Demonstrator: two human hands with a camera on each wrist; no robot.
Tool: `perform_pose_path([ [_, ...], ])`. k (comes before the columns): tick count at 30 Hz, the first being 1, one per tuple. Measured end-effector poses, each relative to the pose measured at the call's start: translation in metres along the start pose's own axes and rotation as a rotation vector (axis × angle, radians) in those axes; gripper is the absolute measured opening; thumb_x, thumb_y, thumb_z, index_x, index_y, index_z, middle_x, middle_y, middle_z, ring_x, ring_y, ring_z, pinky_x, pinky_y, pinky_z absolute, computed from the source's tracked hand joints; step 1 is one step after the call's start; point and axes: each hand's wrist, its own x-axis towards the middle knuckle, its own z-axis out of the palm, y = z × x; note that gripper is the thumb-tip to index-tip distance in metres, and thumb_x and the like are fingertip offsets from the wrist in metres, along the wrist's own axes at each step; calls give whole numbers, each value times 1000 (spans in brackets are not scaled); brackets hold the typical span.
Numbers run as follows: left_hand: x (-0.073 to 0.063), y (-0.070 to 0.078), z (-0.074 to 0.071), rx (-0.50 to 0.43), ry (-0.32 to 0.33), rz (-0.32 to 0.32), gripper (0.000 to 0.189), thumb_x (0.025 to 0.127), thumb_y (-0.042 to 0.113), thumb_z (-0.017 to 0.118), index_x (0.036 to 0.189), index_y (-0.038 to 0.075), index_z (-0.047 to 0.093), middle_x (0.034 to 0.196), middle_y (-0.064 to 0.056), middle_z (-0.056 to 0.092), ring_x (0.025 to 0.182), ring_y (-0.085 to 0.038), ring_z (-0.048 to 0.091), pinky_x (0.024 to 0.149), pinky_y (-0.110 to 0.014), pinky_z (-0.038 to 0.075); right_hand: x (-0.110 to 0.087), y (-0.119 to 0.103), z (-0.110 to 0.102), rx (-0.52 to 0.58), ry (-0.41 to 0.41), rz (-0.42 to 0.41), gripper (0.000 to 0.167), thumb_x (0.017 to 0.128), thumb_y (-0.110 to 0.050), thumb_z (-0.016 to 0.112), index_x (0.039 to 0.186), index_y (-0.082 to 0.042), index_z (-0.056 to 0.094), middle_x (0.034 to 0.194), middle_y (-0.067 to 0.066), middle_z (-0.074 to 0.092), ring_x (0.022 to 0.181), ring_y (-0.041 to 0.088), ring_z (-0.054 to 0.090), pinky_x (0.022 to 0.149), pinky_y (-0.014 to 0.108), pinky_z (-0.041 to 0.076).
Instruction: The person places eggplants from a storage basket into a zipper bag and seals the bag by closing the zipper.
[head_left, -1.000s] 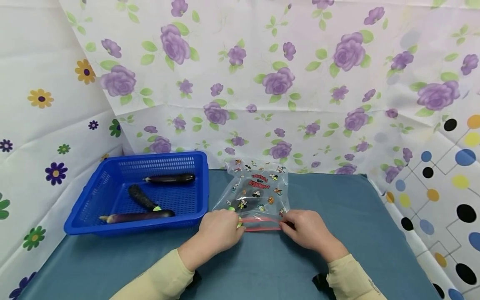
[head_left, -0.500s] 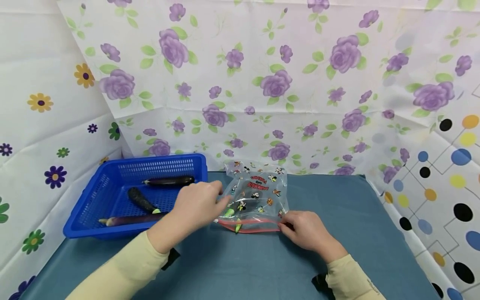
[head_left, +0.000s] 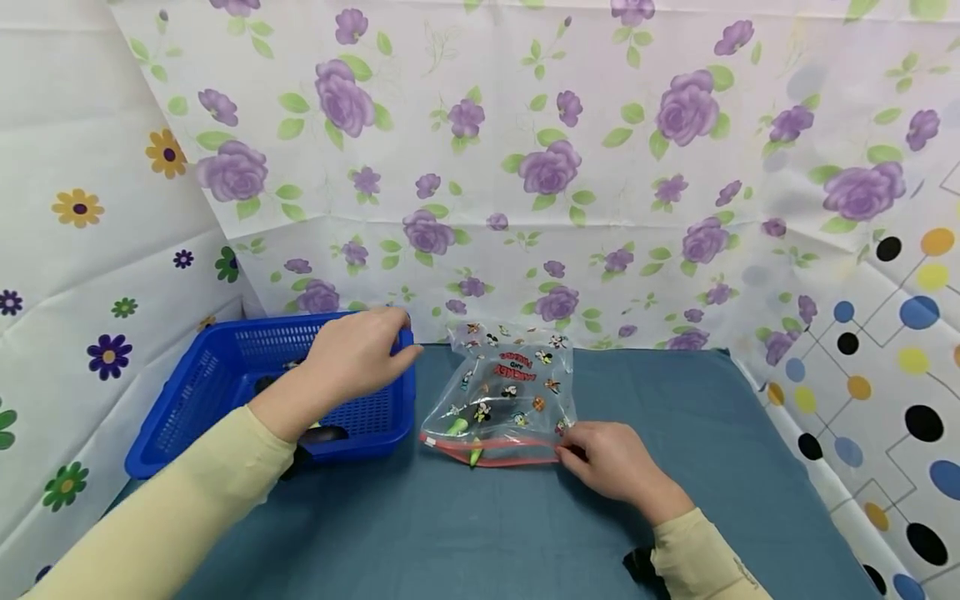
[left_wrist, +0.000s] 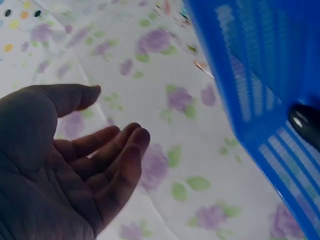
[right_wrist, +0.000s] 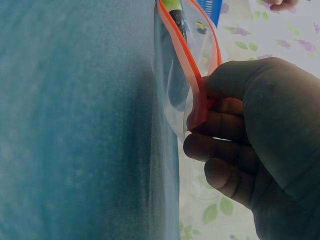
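Note:
My left hand (head_left: 341, 354) hovers above the blue plastic basket (head_left: 405, 417). Its fingers are loosely bent and hold nothing, as the left wrist view shows. A dark, glossy eggplant (left_wrist: 307, 122) lies in the basket apart from that hand. The end of another eggplant (head_left: 326, 434) shows below my forearm, which hides much of the basket's inside. With thumb and fingers, my right hand (head_left: 611, 458) pinches the right end of the red-edged mouth of a clear printed zip bag (head_left: 517, 392). Inside the bag are dark eggplants with green stem ends (head_left: 458, 426). The mouth gapes in the right wrist view.
A blue-grey cloth (head_left: 480, 533) covers the table. Flower-printed sheets (head_left: 510, 167) rise behind it and on the left. A dotted sheet (head_left: 892, 375) stands along the right side.
My left hand has let go of the bag's left end and moved left and up over the basket. The bag's left end now lies free. My right hand has stayed in place.

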Motion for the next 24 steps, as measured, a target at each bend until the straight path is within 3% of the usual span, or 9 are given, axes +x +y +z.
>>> perform_pose_path([
  [5, 14, -25, -2, 41, -24, 74, 39, 106, 34, 77, 132, 6, 71, 117, -11, 77, 96, -28, 75, 74, -49, 61, 0, 0, -1, 0, 2, -2, 16, 100, -19, 84, 89, -27, 77, 76, -18, 62, 62, -6, 48, 59, 26, 46],
  [11, 28, -55, 1, 89, -82, 141, 44, 105, 35, 78, 138, 6, 70, 129, -14, 74, 105, -31, 75, 85, -54, 62, -1, 2, 1, -5, -4, 3, 17, 101, -20, 83, 88, -28, 76, 76, -19, 61, 62, -6, 47, 59, 26, 44],
  [17, 38, -78, 8, 114, -139, 156, 46, 105, 34, 77, 141, 7, 69, 136, -15, 71, 113, -33, 73, 90, -56, 60, -1, 4, 1, -6, 7, -5, 17, 101, -20, 84, 88, -28, 75, 76, -18, 61, 61, -5, 46, 59, 26, 43],
  [24, 42, -90, 17, 153, -192, 164, 50, 105, 33, 77, 146, 6, 68, 142, -18, 69, 126, -39, 69, 99, -62, 57, 0, 4, 2, -14, 12, -17, 18, 100, -21, 84, 88, -28, 74, 76, -18, 62, 61, -5, 46, 59, 26, 44],
])
